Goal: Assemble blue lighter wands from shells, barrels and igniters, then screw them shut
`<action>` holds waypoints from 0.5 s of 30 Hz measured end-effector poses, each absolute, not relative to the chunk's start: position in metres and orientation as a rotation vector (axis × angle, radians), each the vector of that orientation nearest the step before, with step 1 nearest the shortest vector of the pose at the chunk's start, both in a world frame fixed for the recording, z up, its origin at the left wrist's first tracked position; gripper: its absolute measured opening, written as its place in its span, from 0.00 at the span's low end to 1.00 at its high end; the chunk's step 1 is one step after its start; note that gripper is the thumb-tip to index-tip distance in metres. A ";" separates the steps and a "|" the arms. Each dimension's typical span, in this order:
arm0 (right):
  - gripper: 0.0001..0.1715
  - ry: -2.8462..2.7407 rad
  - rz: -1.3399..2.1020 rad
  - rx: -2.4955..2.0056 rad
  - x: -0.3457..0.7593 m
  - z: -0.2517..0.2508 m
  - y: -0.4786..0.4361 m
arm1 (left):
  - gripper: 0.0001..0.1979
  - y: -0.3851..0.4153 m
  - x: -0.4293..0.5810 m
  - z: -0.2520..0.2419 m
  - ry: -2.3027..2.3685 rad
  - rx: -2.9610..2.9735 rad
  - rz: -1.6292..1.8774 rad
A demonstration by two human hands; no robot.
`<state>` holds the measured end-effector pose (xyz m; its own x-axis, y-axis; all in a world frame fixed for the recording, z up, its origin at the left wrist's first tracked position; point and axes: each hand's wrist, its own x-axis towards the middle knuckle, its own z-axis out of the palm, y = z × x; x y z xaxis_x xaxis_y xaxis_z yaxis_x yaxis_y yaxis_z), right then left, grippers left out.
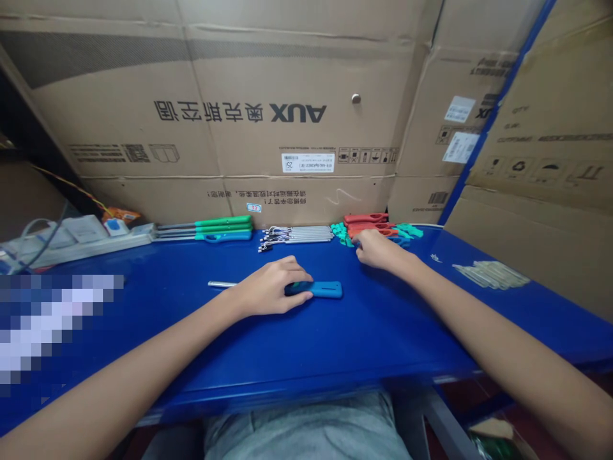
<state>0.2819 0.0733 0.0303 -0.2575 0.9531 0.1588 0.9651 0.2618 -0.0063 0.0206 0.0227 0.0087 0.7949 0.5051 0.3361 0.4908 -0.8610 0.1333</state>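
My left hand (280,285) is wrapped around a blue-handled utility lighter (328,290) lying on the blue table. Its metal tube sticks out to the left, past my wrist, and my palm hides the middle. Farther right, my right hand (376,248) has its fingertips bent together at a heap of small teal plastic pieces (341,232) and red handle shells (366,219). What those fingertips pinch is too small or hidden. Just left of the heap lies a row of metal tubes (309,234) with wires and black ends.
Several green and blue lighters (225,225) lie along the back, beside a power strip (90,246) with plugs and cables. Clear thin strips (491,275) rest at the right. Cardboard walls (239,76) enclose the back and right of the table (268,358).
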 end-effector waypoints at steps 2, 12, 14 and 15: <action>0.11 -2.396 -0.098 -1.807 0.281 0.029 0.074 | 0.15 0.022 0.020 0.009 0.853 2.946 0.562; 0.15 -2.373 0.131 -1.749 0.276 0.021 0.070 | 0.15 0.022 0.020 0.010 0.892 2.946 0.544; 0.13 -2.360 0.109 -1.748 0.274 0.018 0.071 | 0.15 0.022 0.020 0.010 0.895 2.946 0.550; 0.12 -2.350 0.081 -1.745 0.273 0.017 0.072 | 0.15 0.022 0.020 0.010 0.894 2.947 0.552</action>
